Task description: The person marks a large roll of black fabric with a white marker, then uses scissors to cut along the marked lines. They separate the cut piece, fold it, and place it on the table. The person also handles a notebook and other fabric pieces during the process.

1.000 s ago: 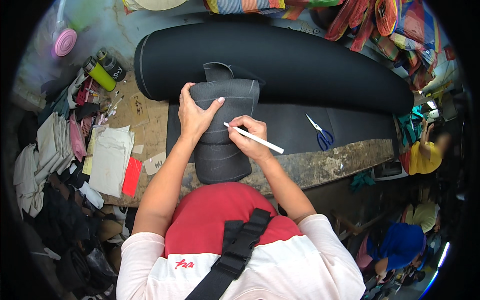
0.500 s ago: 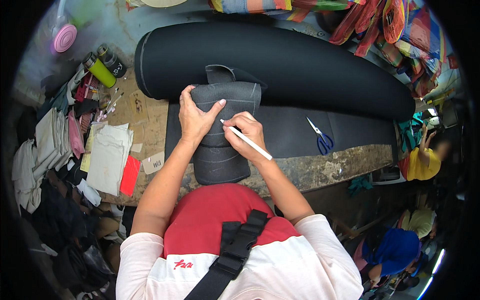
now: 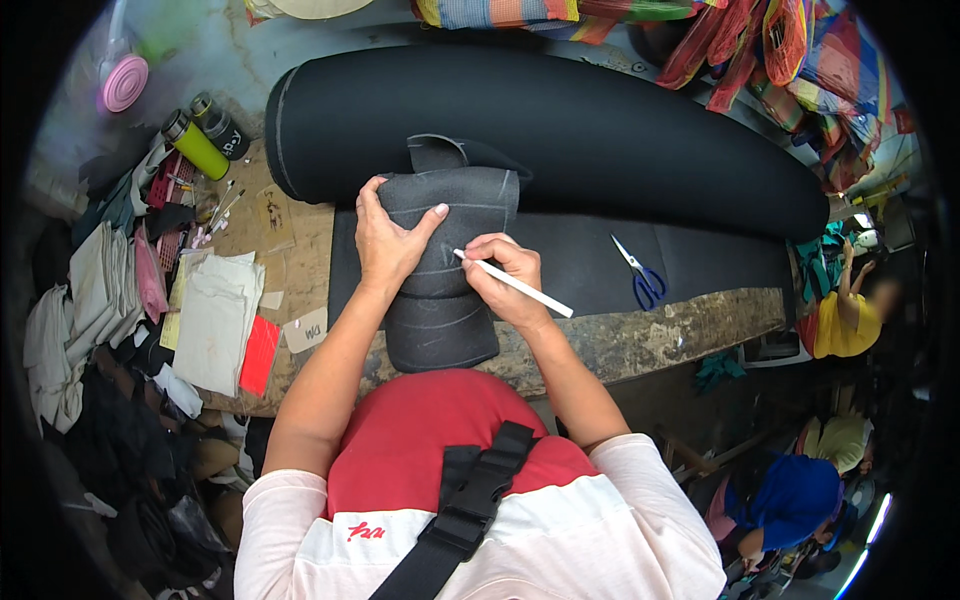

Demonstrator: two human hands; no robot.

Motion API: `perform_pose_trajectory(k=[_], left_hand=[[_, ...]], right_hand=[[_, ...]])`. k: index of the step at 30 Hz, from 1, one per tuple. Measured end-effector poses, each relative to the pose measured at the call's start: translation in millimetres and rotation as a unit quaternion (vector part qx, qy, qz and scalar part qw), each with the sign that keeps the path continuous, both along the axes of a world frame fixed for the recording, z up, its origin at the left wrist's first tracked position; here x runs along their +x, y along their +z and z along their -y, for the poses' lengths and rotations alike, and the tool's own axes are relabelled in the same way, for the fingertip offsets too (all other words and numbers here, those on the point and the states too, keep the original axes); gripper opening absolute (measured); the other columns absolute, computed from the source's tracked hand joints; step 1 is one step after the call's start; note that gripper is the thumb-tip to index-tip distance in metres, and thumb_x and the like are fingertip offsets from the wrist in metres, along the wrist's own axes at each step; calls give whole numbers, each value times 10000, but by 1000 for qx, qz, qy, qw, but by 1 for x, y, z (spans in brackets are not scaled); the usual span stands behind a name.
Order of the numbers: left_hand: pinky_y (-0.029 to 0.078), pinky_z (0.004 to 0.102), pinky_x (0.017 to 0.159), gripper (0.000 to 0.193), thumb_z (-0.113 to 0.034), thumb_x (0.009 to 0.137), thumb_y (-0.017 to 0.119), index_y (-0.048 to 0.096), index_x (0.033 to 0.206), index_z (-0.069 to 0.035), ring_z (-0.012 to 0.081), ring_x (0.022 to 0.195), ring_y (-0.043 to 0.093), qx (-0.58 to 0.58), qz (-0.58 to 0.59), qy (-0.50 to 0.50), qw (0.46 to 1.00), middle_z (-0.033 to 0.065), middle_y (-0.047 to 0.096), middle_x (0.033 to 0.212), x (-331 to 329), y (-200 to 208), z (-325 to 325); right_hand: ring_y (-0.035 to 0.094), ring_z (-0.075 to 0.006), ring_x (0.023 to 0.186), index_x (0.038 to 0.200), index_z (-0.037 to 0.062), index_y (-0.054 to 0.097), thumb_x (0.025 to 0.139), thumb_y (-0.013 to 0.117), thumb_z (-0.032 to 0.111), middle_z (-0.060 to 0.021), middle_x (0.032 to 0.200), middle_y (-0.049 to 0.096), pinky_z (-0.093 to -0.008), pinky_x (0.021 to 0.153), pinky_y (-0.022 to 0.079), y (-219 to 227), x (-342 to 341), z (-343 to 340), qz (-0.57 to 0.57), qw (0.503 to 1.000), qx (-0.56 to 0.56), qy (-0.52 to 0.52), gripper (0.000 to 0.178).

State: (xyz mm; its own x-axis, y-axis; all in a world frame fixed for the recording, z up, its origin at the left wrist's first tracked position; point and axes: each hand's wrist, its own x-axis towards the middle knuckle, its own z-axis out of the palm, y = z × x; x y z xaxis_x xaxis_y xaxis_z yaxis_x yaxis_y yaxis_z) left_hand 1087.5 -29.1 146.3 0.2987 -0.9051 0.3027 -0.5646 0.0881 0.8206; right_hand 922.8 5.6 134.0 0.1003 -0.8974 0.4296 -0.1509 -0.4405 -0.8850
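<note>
Left hand: my left hand (image 3: 392,238) lies flat, fingers spread, pressing the dark foam piece (image 3: 443,270).
Right hand: my right hand (image 3: 503,278) pinches a white marking pencil (image 3: 515,285), tip on the foam.
Foam piece: on the workbench (image 3: 640,340), before the black foam roll (image 3: 600,130).

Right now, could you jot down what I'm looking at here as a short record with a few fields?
Left hand: pressed flat on a dark grey shaped piece
Right hand: holds a white marking stick, tip on the piece
Piece: bears pale drawn lines
Behind: big black roll
Right of hands: blue-handled scissors
Bench: worn wood
</note>
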Motion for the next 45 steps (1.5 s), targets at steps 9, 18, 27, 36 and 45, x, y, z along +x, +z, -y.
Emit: perform_pose_trajectory(k=[9, 18, 27, 36, 45], left_hand=[[430, 419, 873, 802, -391, 642, 786, 371, 1203, 3, 360, 1045, 514, -4, 4, -4, 1000, 226, 467, 1145, 0, -1, 0], [413, 398, 899, 787, -355, 645, 794, 376, 1201, 12, 331, 1043, 519, -7, 9, 4, 1000, 221, 499, 1118, 0, -4, 1], [397, 415, 912, 800, -383, 644, 790, 374, 1205, 5, 347, 1081, 489, -5, -1, -4, 1000, 217, 478, 1144, 2, -11, 4], [396, 397, 906, 764, -360, 649, 794, 386, 1178, 13, 335, 1048, 500, -24, -20, -18, 999, 215, 488, 1120, 5, -18, 7], [419, 384, 878, 723, -339, 671, 787, 396, 1157, 27, 317, 989, 543, -21, -55, -17, 998, 222, 532, 1056, 13, -14, 3]], right_hand=[[617, -235, 793, 760, -8, 646, 665, 661, 15, -113, 719, 633, -314, 677, 499, -3, -4, 3, -125, 985, -121, 8, 99], [621, -221, 722, 735, -16, 619, 676, 636, -14, -118, 740, 632, -304, 628, 501, -9, -4, 5, -47, 996, -73, -25, 62], [622, -197, 721, 743, -19, 619, 666, 627, -18, -120, 761, 631, -286, 632, 496, -15, -3, 7, -29, 997, -62, -31, 77], [612, -139, 717, 738, -17, 615, 690, 622, -45, -97, 776, 634, -250, 597, 480, -21, -5, 10, -25, 996, -78, -43, 56], [607, -101, 685, 732, -29, 600, 695, 618, -13, -106, 806, 659, -229, 617, 483, -27, -14, -14, 135, 987, 84, 29, 44]])
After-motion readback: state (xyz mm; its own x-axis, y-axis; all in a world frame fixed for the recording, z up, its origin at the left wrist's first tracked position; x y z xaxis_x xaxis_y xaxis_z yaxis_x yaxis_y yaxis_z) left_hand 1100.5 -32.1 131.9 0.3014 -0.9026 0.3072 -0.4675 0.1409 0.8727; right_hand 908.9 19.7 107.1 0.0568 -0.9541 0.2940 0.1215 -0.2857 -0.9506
